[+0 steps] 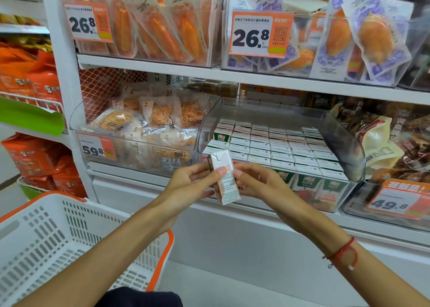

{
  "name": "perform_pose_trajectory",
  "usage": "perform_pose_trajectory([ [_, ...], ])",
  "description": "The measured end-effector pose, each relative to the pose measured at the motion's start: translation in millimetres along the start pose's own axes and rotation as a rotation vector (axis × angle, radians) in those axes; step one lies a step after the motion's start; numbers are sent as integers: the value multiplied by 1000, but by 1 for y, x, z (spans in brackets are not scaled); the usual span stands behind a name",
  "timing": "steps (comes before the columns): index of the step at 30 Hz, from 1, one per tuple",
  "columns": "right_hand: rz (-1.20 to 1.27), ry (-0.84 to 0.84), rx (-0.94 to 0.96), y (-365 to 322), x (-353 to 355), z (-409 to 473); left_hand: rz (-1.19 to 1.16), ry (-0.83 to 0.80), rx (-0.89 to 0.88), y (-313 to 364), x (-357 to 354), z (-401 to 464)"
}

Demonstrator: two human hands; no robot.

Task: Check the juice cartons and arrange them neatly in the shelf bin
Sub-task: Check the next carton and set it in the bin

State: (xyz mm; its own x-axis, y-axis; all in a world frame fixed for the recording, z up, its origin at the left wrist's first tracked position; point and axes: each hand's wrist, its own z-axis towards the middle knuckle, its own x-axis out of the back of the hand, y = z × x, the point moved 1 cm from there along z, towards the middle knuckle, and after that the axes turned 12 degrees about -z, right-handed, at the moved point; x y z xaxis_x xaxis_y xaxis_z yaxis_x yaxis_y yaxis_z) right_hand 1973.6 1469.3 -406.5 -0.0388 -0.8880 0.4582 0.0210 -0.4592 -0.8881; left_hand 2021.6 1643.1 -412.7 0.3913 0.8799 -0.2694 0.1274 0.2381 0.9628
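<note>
Basket: white slotted shopping basket (58,244) with orange rim sits lower left, nearest the camera, below the forearms.
Wrist: red string bracelet (344,252) circles the right wrist.
Left hand: left hand (193,181) grips the held carton's left side, thumb laid across its front face.
Right hand: right hand (256,181) pinches the carton's right edge, fingers curled behind it.
Held carton: small juice carton (223,178) is raised between both hands just in front of the shelf bin's left front corner; long axis near upright, top end tilted up and left, printed side panel facing the camera.
Shelf bin: clear plastic shelf bin (344,141) on the middle shelf holds packed rows of matching cartons (277,143) standing upright, white tops up; the front row's green "100%" faces show through the front wall. The held carton and hands cover the bin's left front corner.
Left neighbour: clear bin of bagged orange snacks (149,118) with a 59.8 price tag (96,147).
Right neighbour: brown and cream packets (381,139) above a 49.8 tag (395,200).
Upper shelf: orange and purple sealed pouches (162,22) behind two 26.8 price tags (258,35).
</note>
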Motion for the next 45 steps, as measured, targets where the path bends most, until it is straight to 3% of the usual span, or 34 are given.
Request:
perform_pose_trajectory([
  [9,-10,-119,26,0,1,0,-53,-46,-11,-2,-2,3],
  [14,-66,99,83,-3,-3,0,-24,38,-58,-3,-3,2],
  [17,-286,318,69,-4,-4,0,-63,113,-94,-4,-4,1],
  [20,-419,401,133,-7,-8,-2,-51,127,-92,-5,-7,2],
  [23,-438,330,144,-5,-4,0,-37,117,-67,-4,-5,2],
  [27,-72,47,5,-4,11,2,-64,57,5,0,1,3],
  [29,-41,-13,-30,1,12,4,-86,34,30,2,2,3],
  [38,-31,-22,10,-1,9,5,-216,-40,85,4,-2,1],
  [42,-118,-49,71,3,12,2,-71,-14,0,5,-2,-1],
  [45,-124,29,134,3,12,-1,92,-29,-146,7,-2,-2],
])
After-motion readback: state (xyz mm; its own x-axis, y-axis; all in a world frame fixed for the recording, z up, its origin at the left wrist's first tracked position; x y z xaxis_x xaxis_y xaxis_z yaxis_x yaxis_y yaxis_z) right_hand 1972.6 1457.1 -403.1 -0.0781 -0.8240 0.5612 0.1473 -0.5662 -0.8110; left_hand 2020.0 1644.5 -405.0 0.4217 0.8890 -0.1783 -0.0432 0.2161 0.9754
